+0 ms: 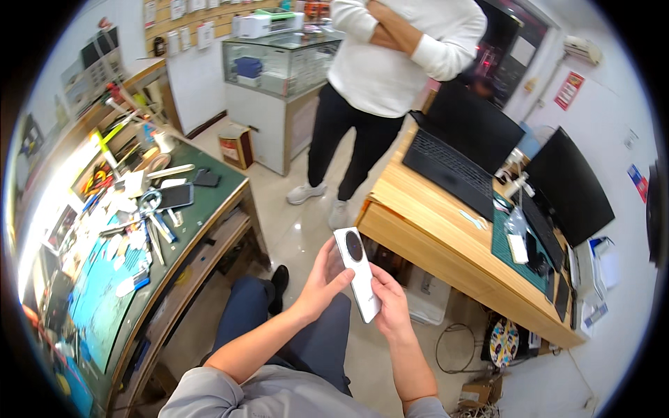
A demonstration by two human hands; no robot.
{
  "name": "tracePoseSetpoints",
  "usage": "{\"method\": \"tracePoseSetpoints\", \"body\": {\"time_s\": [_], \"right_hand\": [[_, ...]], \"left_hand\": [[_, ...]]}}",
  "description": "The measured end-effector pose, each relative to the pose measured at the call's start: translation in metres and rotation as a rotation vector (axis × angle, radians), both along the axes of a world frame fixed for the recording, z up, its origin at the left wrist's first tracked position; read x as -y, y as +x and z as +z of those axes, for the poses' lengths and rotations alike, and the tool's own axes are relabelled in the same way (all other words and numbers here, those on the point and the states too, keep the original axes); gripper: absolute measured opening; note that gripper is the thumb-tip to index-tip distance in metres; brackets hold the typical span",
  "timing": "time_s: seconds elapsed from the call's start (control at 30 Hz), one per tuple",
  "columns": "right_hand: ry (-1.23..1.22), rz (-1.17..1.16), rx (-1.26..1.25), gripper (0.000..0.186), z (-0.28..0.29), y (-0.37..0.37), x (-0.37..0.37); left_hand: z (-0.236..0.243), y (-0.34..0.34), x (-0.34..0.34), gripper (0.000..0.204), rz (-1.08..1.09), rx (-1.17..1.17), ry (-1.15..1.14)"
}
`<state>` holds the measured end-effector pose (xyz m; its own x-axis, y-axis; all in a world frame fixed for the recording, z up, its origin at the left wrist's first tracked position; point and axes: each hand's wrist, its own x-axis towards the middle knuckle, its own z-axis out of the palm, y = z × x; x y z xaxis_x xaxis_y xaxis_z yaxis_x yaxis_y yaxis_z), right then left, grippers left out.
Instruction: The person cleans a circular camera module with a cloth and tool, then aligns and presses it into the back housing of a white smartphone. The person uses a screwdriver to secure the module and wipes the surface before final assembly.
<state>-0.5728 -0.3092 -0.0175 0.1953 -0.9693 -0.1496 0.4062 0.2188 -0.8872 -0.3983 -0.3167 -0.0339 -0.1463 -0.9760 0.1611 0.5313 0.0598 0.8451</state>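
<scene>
A white smartphone point(359, 273) with a large round black camera ring on its back is held up over my lap, back facing me. My left hand point(324, 277) grips its left edge, fingers curled around it. My right hand point(391, 301) holds the lower right edge, thumb on the back. I am seated, with my legs in dark trousers below the phone.
A green-topped workbench point(202, 209) on my left carries phones, tweezers, tools and a blue mat. A wooden desk point(432, 237) on the right holds a laptop, a monitor and a keyboard. A person in a white top stands ahead, arms folded. A glass counter point(279, 66) stands behind.
</scene>
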Motion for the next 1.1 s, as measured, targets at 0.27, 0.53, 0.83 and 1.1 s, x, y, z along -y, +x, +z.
{"method": "tracePoseSetpoints", "body": {"time_s": [0.27,0.53,0.83,1.1], "right_hand": [[-0.034,0.338,0.254,0.054,-0.058,0.059,0.01],[0.359,0.44,1.007,0.065,-0.081,0.097,0.026],[-0.351,0.341,-0.179,0.068,-0.051,0.135,-0.008],[-0.55,0.47,-0.53,0.082,0.009,0.194,-0.048]], "left_hand": [[0.004,0.047,0.02,0.118,0.166,0.656,-0.051],[0.008,0.089,0.042,0.123,0.401,1.054,-0.278],[0.014,0.152,-0.038,0.109,0.057,0.209,0.032],[0.037,0.217,-0.11,0.097,0.177,0.163,-0.034]]}}
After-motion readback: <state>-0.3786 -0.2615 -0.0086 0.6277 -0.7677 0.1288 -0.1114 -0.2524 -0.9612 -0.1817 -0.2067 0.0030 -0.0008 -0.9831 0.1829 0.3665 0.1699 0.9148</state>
